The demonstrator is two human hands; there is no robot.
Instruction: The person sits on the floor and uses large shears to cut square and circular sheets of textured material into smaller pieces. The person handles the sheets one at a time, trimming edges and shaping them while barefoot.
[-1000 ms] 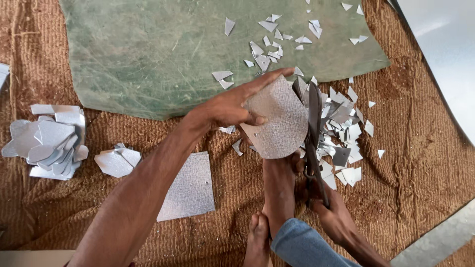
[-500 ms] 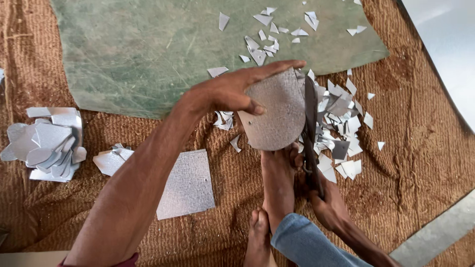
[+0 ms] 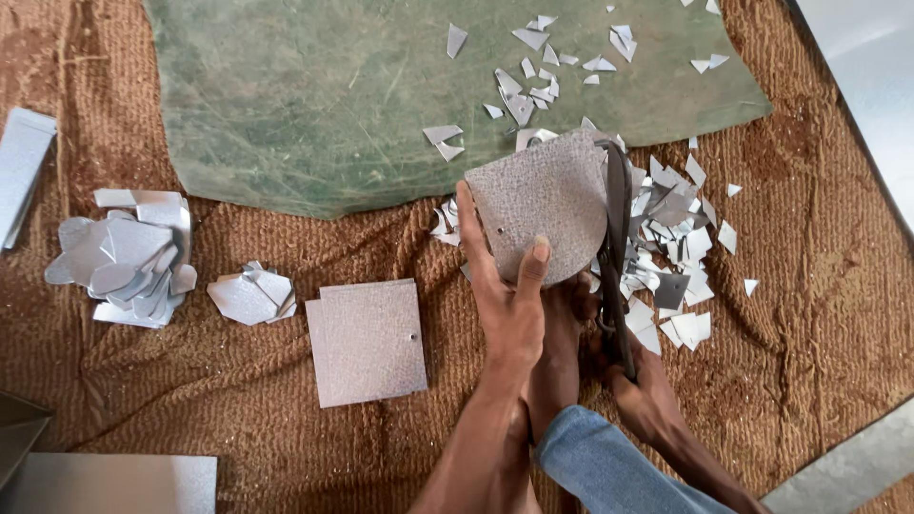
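Grey textured sheet piece (image 3: 541, 205), partly rounded, held upright-tilted above the brown woven mat (image 3: 286, 447) near the middle of the view. Nearest the viewer, a blue denim trouser leg (image 3: 609, 471) and a bare foot (image 3: 557, 352) lie between the two forearms. Left hand (image 3: 509, 305): fingers closed on the piece's lower edge, thumb on its face. Right hand (image 3: 643, 390): fingers wrapped round the handles of dark shears (image 3: 614, 238), whose blades run up along the piece's right edge; how far the blades gape cannot be told. Just left, two square grey sheets (image 3: 367, 341) lie stacked on the mat; further left, piles of cut shapes (image 3: 129, 257). Pale offcuts (image 3: 676, 247) are scattered right of the shears and onward over the green slab (image 3: 314, 95) at the far edge.
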